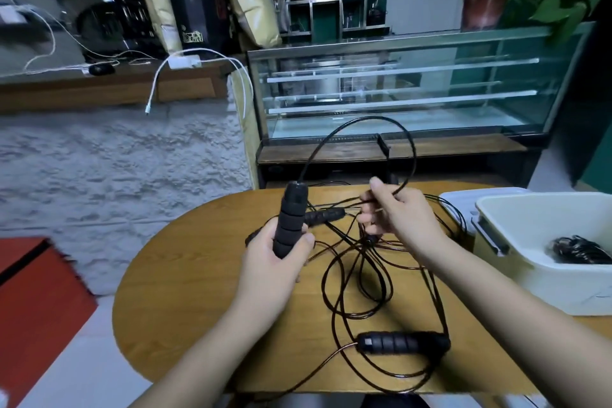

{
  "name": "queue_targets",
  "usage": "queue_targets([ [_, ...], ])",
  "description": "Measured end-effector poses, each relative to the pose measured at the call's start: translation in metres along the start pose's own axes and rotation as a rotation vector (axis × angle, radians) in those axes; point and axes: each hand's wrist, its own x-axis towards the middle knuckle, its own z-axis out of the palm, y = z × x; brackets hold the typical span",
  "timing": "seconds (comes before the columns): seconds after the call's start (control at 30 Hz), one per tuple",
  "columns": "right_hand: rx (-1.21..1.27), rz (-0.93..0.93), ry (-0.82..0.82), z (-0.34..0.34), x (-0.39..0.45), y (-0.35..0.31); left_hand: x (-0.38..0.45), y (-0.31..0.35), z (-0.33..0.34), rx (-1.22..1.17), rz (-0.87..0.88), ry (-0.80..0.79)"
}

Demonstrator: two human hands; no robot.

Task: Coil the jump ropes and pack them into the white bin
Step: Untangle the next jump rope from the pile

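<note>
Coiling goes best with even loops: left hand (278, 258) grips a handle (291, 219) upright, right hand (394, 212) fingers pinch the cord (361, 124) above the desk (198, 275); white bin (516, 275) sits right

No legible text anywhere; pale logo on black bag (193, 7) at back too blurred to read

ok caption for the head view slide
Left hand grips a handle, right hand loops the rope beside the bin.
</note>
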Motion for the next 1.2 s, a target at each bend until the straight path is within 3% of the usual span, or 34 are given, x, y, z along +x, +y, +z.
queue_targets([
  [0.17,0.018,-0.103,-0.083,0.000,-0.017,-0.034,0.005,-0.019,0.026,0.023,-0.058,-0.041],
  [0.3,0.002,-0.183,-0.103,-0.002,-0.036,-0.048,0.006,-0.022,0.044,0.010,-0.005,0.004],
  [0.6,0.321,-0.309,-0.278,-0.011,-0.069,-0.091,0.040,0.008,0.061,-0.097,0.041,-0.041],
  [0.87,0.476,-0.249,-0.361,-0.033,-0.063,-0.093,0.061,0.034,0.063,-0.235,0.048,-0.220],
  [1.0,0.539,-0.169,-0.329,-0.049,-0.055,-0.085,0.073,0.055,0.061,-0.337,0.045,-0.204],
  [1.1,0.470,-0.122,-0.261,-0.060,-0.045,-0.067,0.080,0.078,0.056,-0.442,0.070,-0.177],
  [1.2,0.212,-0.085,-0.218,-0.064,-0.034,-0.045,0.080,0.106,0.049,-0.560,0.093,-0.194],
])
